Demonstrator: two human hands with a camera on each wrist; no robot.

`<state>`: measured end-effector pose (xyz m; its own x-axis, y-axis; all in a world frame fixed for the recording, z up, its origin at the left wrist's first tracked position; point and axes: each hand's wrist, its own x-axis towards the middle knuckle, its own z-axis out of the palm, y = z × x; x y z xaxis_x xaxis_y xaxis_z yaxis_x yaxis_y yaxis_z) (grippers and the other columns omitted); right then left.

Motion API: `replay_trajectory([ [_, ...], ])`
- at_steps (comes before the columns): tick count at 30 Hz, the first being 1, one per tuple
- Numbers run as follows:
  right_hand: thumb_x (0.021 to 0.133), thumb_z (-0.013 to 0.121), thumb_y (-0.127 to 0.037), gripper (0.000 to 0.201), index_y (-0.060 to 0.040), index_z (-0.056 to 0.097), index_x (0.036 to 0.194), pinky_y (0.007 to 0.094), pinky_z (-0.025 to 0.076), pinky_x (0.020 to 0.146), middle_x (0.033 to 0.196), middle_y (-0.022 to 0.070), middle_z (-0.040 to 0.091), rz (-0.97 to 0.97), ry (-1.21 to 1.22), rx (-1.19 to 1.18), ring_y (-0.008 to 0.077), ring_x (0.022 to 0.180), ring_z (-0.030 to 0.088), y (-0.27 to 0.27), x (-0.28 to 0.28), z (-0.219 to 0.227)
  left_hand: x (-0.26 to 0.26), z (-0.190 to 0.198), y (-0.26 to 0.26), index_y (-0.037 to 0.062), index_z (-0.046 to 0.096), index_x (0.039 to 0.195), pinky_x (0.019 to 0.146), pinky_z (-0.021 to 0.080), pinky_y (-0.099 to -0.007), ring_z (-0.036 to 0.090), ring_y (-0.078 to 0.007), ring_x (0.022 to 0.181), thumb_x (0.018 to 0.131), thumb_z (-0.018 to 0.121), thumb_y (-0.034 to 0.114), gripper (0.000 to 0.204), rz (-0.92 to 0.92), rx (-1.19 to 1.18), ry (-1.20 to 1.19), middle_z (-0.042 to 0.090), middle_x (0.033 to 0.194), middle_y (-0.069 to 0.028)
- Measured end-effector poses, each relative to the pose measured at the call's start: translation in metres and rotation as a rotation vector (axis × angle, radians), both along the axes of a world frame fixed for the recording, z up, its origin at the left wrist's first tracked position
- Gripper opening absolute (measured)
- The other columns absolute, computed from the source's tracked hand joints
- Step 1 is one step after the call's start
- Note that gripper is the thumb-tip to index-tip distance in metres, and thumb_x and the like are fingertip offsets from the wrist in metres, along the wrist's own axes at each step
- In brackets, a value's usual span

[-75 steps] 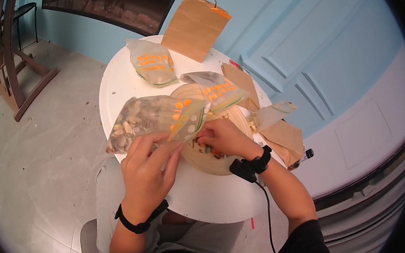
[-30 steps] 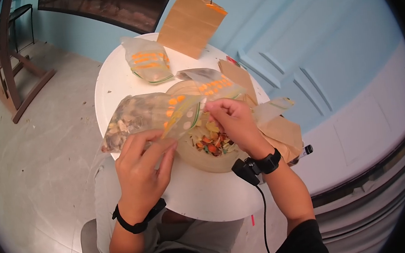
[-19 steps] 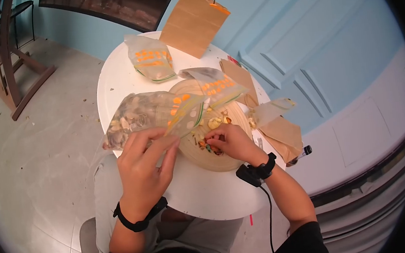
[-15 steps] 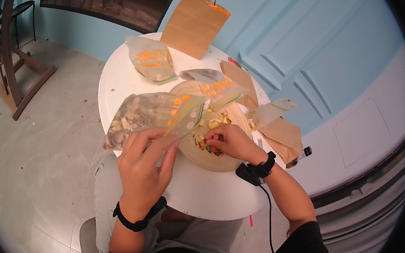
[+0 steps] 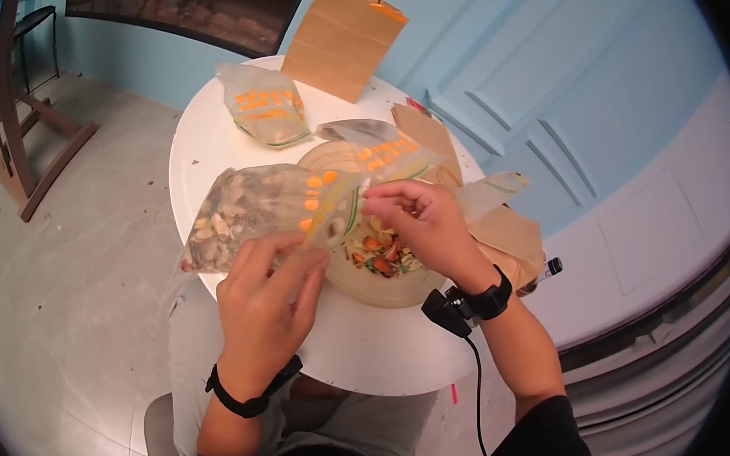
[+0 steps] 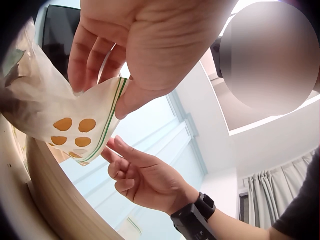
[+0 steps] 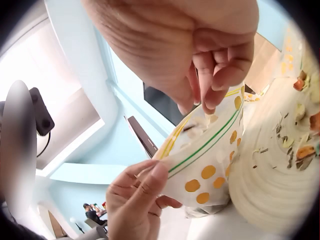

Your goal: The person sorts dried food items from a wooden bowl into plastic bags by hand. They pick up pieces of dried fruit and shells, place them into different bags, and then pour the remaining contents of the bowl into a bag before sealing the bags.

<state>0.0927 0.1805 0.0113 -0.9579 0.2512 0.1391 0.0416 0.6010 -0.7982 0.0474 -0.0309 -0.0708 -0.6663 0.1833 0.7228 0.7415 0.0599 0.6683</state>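
My left hand (image 5: 259, 300) pinches the edge of a clear zip bag (image 5: 244, 206) with orange dots and a green seal line. The bag lies on its side with pale and brown dried pieces inside, its mouth facing right. At that mouth is my right hand (image 5: 425, 227), fingers loosely bent; the right wrist view shows thumb and fingertips apart above the opening (image 7: 197, 131). A small pale piece (image 7: 212, 119) shows just below the fingertips. Beneath the hands sits a round wood-coloured dish (image 5: 354, 292) bearing mixed red, orange, green and yellow dried bits (image 5: 384, 257).
Another dotted zip bag (image 5: 265, 106) lies at the back of the white round table (image 5: 207, 142), and one (image 5: 388, 148) overlaps the dish. A brown paper bag (image 5: 343, 41) stands behind. Folded paper bags (image 5: 511, 240) and a smaller clear bag (image 5: 489, 197) lie at the right.
My right hand has risen from the bits in the dish to the zip bag's mouth, after an earlier trip between the two. The left hand keeps its hold on the bag's edge.
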Motion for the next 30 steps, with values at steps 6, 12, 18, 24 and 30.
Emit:
replay_trajectory([
  [6, 0.095, 0.072, -0.015, 0.022, 0.0019, 0.072, 0.109, 0.0255, 0.050, 0.064, 0.082, 0.0015, 0.070, -0.011, -0.335, 0.246, 0.0074, 0.069, 0.061, 0.030, 0.009, -0.023, -0.005, -0.002, -0.004, 0.0049, 0.075, 0.092, 0.072, 0.053, -0.0346, 0.066, -0.0271, 0.084, 0.074, 0.080, -0.002, 0.019, 0.021, 0.025, -0.001, 0.069, 0.097, -0.0100],
  [12, 0.093, 0.073, -0.014, 0.016, -0.0016, 0.074, 0.102, 0.0285, 0.050, 0.062, 0.079, 0.0069, 0.069, 0.110, -0.376, 0.402, 0.0130, 0.067, 0.063, 0.023, 0.019, -0.037, -0.002, -0.002, -0.001, 0.0047, 0.075, 0.092, 0.072, 0.053, -0.0343, 0.067, -0.0267, 0.084, 0.075, 0.080, -0.002, 0.019, 0.008, 0.014, -0.010, 0.069, 0.097, -0.0100],
  [18, 0.097, 0.069, -0.010, 0.016, 0.0024, 0.070, 0.106, 0.0216, 0.049, 0.063, 0.082, 0.0020, 0.069, -0.014, -0.401, -0.128, 0.0056, 0.073, 0.062, 0.029, 0.021, -0.029, -0.003, -0.003, -0.002, 0.0050, 0.075, 0.092, 0.073, 0.053, -0.0344, 0.067, -0.0266, 0.084, 0.075, 0.080, -0.002, 0.019, 0.011, 0.012, -0.017, 0.070, 0.098, -0.0096],
  [24, 0.098, 0.068, -0.007, 0.020, 0.0025, 0.067, 0.116, 0.0197, 0.052, 0.069, 0.095, 0.0019, 0.071, -0.024, -0.143, -0.294, 0.0033, 0.078, 0.062, 0.019, 0.022, -0.018, -0.001, -0.001, 0.001, 0.0054, 0.076, 0.092, 0.072, 0.053, -0.0345, 0.067, -0.0265, 0.085, 0.075, 0.080, -0.002, 0.019, 0.002, 0.005, -0.010, 0.070, 0.099, -0.0096],
  [30, 0.100, 0.066, -0.014, 0.026, 0.0037, 0.066, 0.119, 0.0193, 0.051, 0.070, 0.098, 0.0029, 0.073, -0.080, -0.115, -0.348, 0.0047, 0.083, 0.064, -0.001, 0.004, 0.001, 0.003, -0.001, 0.005, 0.0052, 0.075, 0.091, 0.071, 0.052, -0.0351, 0.066, -0.0267, 0.085, 0.074, 0.081, -0.002, 0.019, -0.004, -0.020, 0.013, 0.069, 0.099, -0.0094],
])
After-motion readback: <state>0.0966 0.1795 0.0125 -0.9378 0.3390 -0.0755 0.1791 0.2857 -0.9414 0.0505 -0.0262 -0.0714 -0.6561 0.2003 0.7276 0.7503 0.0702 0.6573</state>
